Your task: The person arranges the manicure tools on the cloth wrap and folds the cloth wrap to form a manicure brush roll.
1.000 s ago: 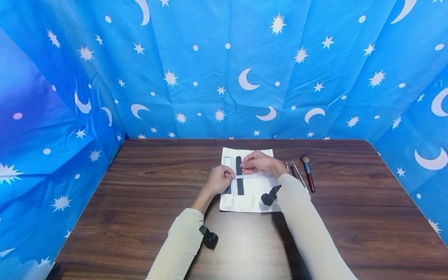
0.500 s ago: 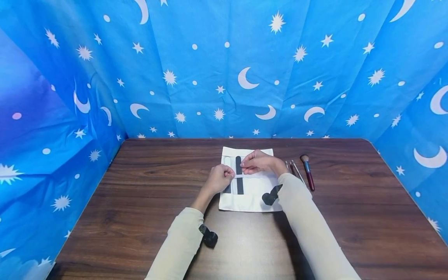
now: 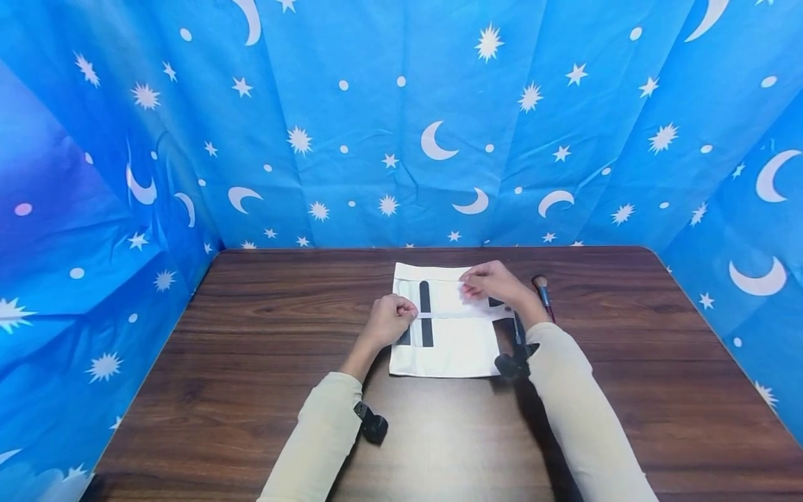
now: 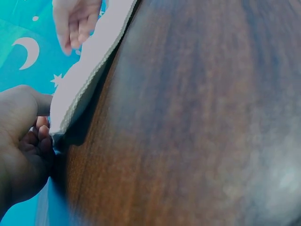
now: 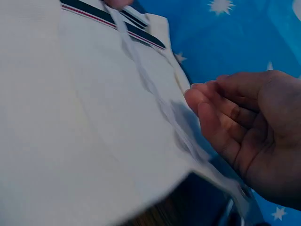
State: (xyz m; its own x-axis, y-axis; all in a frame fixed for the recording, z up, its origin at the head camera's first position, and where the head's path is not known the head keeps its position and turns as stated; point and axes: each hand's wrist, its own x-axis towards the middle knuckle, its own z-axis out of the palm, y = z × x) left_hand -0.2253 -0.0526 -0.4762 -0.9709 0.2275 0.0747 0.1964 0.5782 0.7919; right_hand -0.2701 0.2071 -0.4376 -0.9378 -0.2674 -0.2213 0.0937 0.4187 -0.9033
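Observation:
A white fabric roll (image 3: 464, 348) lies flat, with a narrow white band (image 3: 461, 316) running across it. One black nail file (image 3: 426, 331) sits under the band; a second dark strip (image 3: 404, 337) at the left is partly covered by a hand. My left hand (image 3: 387, 319) pinches the fabric's left edge, thumb above and curled fingers below, as the left wrist view shows; a fingertip lies at the band's end. My right hand (image 3: 498, 282) is held over the roll's right part with loosely bent fingers. Nothing shows between those fingers in the right wrist view (image 5: 244, 132).
To the right, a makeup brush (image 3: 543, 293) lies partly behind my right forearm. Slim metal tools (image 3: 518, 329) beside the roll are mostly hidden by the same arm. A brown wooden table (image 3: 263, 348) meets a blue star-patterned cloth (image 3: 351, 174) at its back edge.
My right hand has moved right along the roll, away from the black nail file, and its forearm now covers most of the tools. My left hand keeps its place on the left edge.

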